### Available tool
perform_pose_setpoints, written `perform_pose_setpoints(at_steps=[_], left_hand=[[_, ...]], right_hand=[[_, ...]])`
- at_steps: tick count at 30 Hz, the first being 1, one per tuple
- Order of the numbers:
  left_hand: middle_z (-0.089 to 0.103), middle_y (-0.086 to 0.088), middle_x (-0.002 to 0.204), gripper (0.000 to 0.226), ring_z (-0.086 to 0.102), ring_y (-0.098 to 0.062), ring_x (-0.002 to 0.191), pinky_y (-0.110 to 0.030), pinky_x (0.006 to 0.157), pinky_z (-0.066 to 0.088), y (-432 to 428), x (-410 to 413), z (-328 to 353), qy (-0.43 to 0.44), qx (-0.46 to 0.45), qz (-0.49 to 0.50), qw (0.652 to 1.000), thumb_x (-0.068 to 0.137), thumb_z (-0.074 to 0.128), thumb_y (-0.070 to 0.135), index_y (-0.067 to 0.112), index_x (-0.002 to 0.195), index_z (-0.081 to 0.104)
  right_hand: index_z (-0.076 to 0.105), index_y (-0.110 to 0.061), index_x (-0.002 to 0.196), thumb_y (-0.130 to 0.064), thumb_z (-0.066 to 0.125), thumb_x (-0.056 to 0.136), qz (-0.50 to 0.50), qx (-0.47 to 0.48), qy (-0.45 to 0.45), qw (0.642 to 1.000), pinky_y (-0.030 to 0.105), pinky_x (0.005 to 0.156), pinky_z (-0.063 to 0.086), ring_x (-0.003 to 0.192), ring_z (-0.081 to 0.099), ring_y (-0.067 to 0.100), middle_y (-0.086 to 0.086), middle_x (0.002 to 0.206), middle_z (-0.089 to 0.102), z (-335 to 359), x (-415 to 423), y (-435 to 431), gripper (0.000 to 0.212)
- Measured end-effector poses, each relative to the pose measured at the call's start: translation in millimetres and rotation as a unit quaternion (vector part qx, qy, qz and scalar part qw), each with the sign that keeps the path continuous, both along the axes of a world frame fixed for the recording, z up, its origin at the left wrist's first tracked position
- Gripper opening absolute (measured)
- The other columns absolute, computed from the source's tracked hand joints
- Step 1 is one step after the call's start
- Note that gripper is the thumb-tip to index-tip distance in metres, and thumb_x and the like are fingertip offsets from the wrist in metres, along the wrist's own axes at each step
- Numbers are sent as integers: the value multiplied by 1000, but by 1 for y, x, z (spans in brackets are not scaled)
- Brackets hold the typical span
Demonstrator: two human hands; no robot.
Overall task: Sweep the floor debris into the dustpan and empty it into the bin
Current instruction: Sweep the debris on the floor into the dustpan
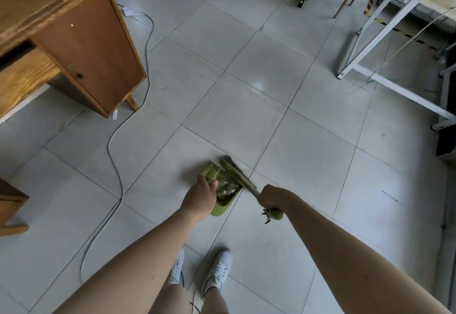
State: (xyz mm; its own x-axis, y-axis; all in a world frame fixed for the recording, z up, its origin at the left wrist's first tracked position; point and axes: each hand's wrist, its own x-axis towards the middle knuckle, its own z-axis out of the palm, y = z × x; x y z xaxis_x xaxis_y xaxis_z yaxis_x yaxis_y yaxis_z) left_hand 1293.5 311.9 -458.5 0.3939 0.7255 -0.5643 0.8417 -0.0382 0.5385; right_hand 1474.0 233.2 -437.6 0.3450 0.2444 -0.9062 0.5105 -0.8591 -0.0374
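Left hand point(200, 196) gripping green dustpan point(223, 208) handle, right hand point(272, 197) clutching broom point(238, 176) handle

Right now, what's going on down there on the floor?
A person is sweeping. The left hand holds the dustpan by its handle, low at the tile floor. The right hand holds the broom, whose head sits at the dustpan's mouth. Some debris lies inside the pan. No bin is in view, so the emptying is not yet done.
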Motion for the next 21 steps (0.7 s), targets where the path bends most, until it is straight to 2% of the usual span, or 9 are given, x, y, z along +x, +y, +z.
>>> perform_pose_setpoints(at_steps=[2, 4, 6, 8, 10, 14, 15, 19, 21], left_hand=[[62, -22, 106, 39, 60, -35, 98, -33, 74, 42, -5, 3, 0, -5, -11, 6, 1000, 101, 35, 34, -1, 115, 44], [61, -14, 95, 38, 59, -31, 88, -29, 70, 39, -8, 6, 0, -8, -19, 8, 1000, 101, 36, 35, 1, 116, 44], [59, -9, 88, 38, 57, -30, 81, -29, 65, 36, -8, 7, 1, -2, -23, 7, 1000, 101, 35, 35, 1, 116, 43], [63, -15, 99, 37, 60, -32, 90, -30, 65, 36, -7, 4, 1, 3, -25, 12, 1000, 101, 35, 36, 2, 114, 43], [62, -17, 107, 39, 60, -34, 96, -31, 67, 37, -7, -3, 0, 5, -33, 16, 999, 101, 35, 37, 2, 117, 42], [61, -21, 110, 42, 60, -36, 98, -33, 68, 39, -10, -12, 1, 9, -39, 6, 999, 101, 35, 37, -1, 119, 40], [61, -22, 109, 42, 60, -37, 97, -33, 68, 40, -11, -13, 1, 7, -37, 4, 999, 101, 35, 36, -2, 118, 40], [62, -22, 106, 40, 60, -38, 95, -33, 66, 39, -13, -23, 2, 6, -28, -2, 1000, 101, 35, 37, 0, 114, 41], [62, -22, 105, 40, 61, -37, 93, -33, 66, 40, -15, -29, 2, 7, -23, -4, 1000, 101, 35, 38, 0, 112, 40]], right_hand=[[49, -10, 77, -14, 43, 96, 45, 1, 4, 999, 23, 58, 44, 71, 59, 20, 10, 90, 67, 9, -1, -2, 20], [45, -18, 66, -19, 49, 97, 63, 16, 6, 998, 20, 51, 42, 60, 54, 13, 2, 75, 59, 26, 3, -2, 31], [46, -15, 66, -17, 51, 96, 29, 13, 4, 999, 18, 42, 40, 47, 52, 11, 2, 66, 53, 40, 13, 5, 31], [46, -7, 75, -9, 44, 95, -50, -48, 32, 997, 10, 36, 35, 32, 48, 13, 8, 68, 50, 56, 17, 7, 20], [43, -7, 81, -8, 39, 94, -84, -56, 46, 994, 7, 35, 34, 28, 45, 14, 11, 68, 48, 70, 20, 5, 14], [37, -10, 75, -11, 38, 95, -139, -30, 27, 989, 9, 37, 34, 22, 41, 14, 6, 39, 50, 92, 27, -6, 20], [38, -10, 75, -12, 38, 94, -147, -26, 21, 989, 8, 38, 32, 22, 39, 14, 6, 39, 49, 93, 28, -8, 19], [42, -7, 74, -12, 38, 94, -188, -22, 14, 982, 8, 36, 33, 23, 39, 14, 11, 62, 48, 76, 31, -10, 21], [44, -6, 72, -8, 38, 95, -194, -9, 14, 981, 9, 35, 35, 32, 46, 16, 13, 64, 49, 58, 26, -9, 24]])
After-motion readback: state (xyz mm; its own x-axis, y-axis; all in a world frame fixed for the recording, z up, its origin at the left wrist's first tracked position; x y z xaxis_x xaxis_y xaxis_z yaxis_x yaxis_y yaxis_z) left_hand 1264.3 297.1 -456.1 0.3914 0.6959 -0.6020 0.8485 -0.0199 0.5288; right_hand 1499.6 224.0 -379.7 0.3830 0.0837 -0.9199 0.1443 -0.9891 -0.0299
